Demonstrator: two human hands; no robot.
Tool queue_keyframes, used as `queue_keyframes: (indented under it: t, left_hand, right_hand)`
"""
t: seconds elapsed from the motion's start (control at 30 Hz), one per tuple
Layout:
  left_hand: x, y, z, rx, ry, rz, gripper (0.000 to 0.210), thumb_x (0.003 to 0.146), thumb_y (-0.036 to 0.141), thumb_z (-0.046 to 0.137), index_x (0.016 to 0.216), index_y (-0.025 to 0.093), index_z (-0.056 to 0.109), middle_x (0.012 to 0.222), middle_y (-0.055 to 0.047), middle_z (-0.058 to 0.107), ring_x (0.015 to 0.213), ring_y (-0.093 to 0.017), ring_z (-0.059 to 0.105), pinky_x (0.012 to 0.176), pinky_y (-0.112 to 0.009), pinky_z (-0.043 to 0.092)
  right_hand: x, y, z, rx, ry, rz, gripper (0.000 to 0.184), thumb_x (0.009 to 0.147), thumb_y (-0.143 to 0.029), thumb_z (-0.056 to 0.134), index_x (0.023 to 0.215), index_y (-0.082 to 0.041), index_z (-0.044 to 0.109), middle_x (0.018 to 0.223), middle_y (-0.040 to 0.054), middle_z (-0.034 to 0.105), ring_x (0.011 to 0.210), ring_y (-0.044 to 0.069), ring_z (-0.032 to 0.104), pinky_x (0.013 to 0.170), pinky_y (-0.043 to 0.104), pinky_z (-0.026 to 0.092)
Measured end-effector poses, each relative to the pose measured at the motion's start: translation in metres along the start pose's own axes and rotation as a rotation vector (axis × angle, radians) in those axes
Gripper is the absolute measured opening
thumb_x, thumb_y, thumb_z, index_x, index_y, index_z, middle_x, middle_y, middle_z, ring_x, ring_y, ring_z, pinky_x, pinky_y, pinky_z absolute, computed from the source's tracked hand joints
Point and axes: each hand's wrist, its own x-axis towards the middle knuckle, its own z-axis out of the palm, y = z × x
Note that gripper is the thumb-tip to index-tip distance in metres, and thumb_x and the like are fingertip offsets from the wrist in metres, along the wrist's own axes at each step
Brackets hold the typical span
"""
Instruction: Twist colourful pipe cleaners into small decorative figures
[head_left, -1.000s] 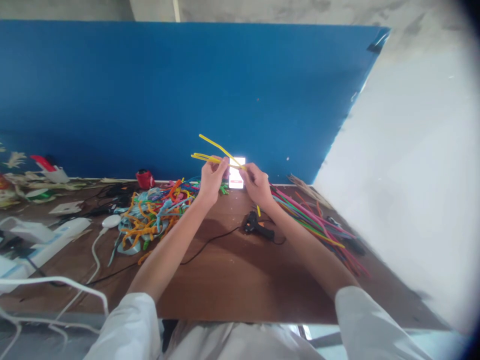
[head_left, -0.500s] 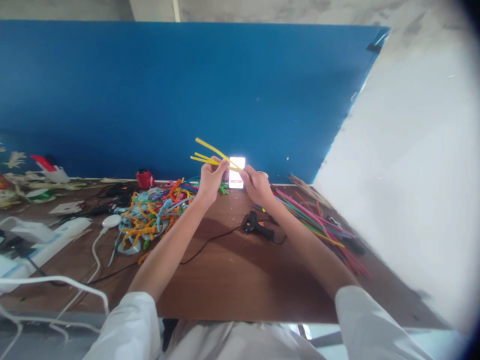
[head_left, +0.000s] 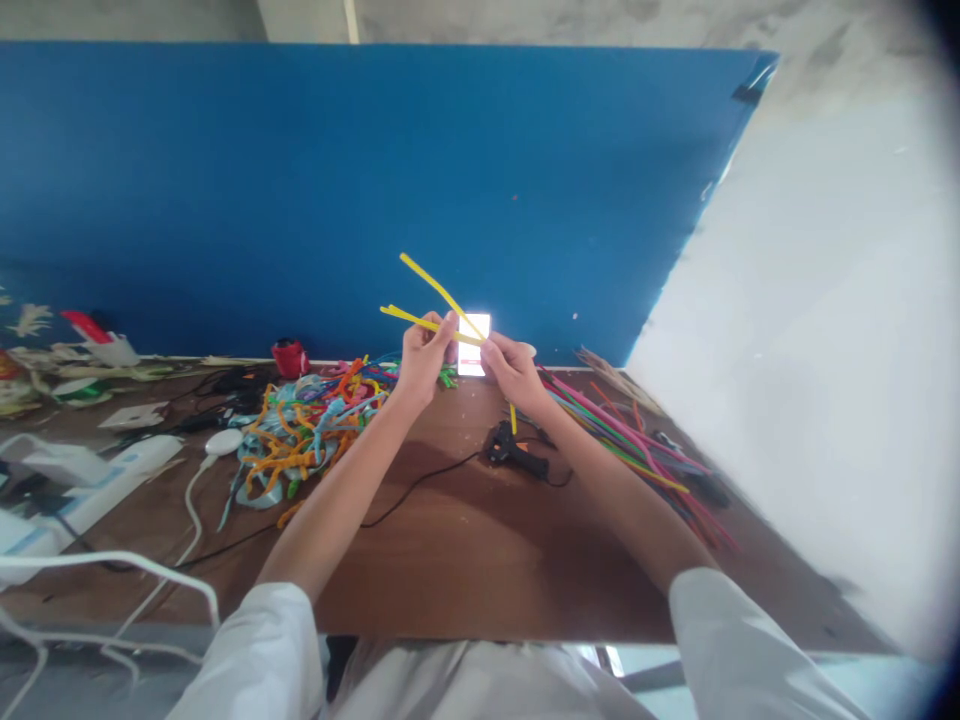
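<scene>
1. Head view, change: the free end of the upper of the slender yellow strands, resembling pipe cleaners point(head_left: 431, 277), stands higher and steeper than half a second ago, and a short yellow end shows again below the right hand point(head_left: 516, 370). The two lower tips now lie closer together.
2. Head view, left hand: the left hand point(head_left: 424, 355) has its thumb and fingers pinched together on the lower yellow strands, whose tips stick out leftward past the knuckles.
3. Head view, right hand: its thumb and fingertips are closed narrowly on the yellow where the upper and lower strands meet (the exact crossing is hidden by the fingertips).
4. Head view, where the strands are: raised above the brown wooden-looking tabletop point(head_left: 480, 570), spanning both hands, partly in front of a bright rectangular phone-like screen point(head_left: 472, 360) and the broad flat blue panel point(head_left: 375, 180).
5. Head view, nearby: a black glue gun with a dark cord point(head_left: 517, 455) lies just below the right hand. A tangled heap of multicoloured fuzzy pieces point(head_left: 300, 440) is left of the left forearm; a loose bundle of long straight coloured strands point(head_left: 600, 425) lies beyond the right forearm, partly hidden by it.
</scene>
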Motion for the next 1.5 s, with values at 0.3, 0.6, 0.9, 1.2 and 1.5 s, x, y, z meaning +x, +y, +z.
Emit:
queue_keyframes:
  t: [0.3, 0.6, 0.9, 1.2, 1.5]
  left_hand:
    - [0.001, 0.001, 0.001, 0.003, 0.024, -0.007, 0.040, 0.083, 0.045, 0.073, 0.064, 0.019, 0.048, 0.048, 0.006, 0.048, 0.041, -0.004, 0.041, 0.043, -0.019, 0.033]
    - [0.004, -0.005, -0.002, -0.008, -0.001, 0.024, 0.039, 0.083, 0.045, 0.072, 0.065, 0.019, 0.050, 0.048, 0.006, 0.047, 0.040, -0.004, 0.041, 0.041, -0.020, 0.031]
    - [0.002, 0.000, 0.000, -0.007, -0.002, -0.001, 0.041, 0.083, 0.045, 0.072, 0.064, 0.019, 0.047, 0.047, 0.007, 0.047, 0.041, -0.004, 0.041, 0.042, -0.019, 0.032]
    - [0.003, 0.001, 0.001, -0.047, 0.023, 0.004, 0.041, 0.082, 0.043, 0.074, 0.063, 0.019, 0.046, 0.048, 0.007, 0.046, 0.040, -0.004, 0.041, 0.042, -0.018, 0.033]
    - [-0.003, 0.005, 0.003, 0.002, 0.022, 0.014, 0.045, 0.083, 0.049, 0.072, 0.061, 0.019, 0.046, 0.047, 0.006, 0.045, 0.041, -0.004, 0.042, 0.043, -0.018, 0.033]
  right_hand:
    - [-0.001, 0.006, 0.005, 0.160, 0.013, 0.037, 0.049, 0.095, -0.058, 0.052, 0.065, -0.022, 0.038, 0.053, -0.0074, 0.035, 0.048, 0.006, 0.029, 0.047, 0.026, 0.022]
    - [-0.001, 0.001, 0.005, 0.185, 0.017, 0.037, 0.050, 0.093, -0.058, 0.055, 0.062, -0.021, 0.041, 0.052, -0.0071, 0.036, 0.047, 0.006, 0.029, 0.046, 0.025, 0.023]
    - [-0.001, 0.001, 0.005, 0.103, 0.043, 0.017, 0.050, 0.095, -0.057, 0.052, 0.062, -0.021, 0.040, 0.051, -0.0067, 0.037, 0.048, 0.006, 0.031, 0.047, 0.025, 0.024]
    - [-0.002, -0.006, 0.006, 0.029, 0.013, 0.003, 0.054, 0.094, -0.064, 0.047, 0.063, -0.021, 0.038, 0.054, -0.0062, 0.035, 0.051, 0.007, 0.030, 0.049, 0.025, 0.024]
    - [-0.004, 0.000, 0.007, -0.030, 0.032, -0.002, 0.050, 0.100, -0.057, 0.039, 0.065, -0.021, 0.040, 0.055, -0.0054, 0.037, 0.052, 0.008, 0.033, 0.051, 0.026, 0.026]
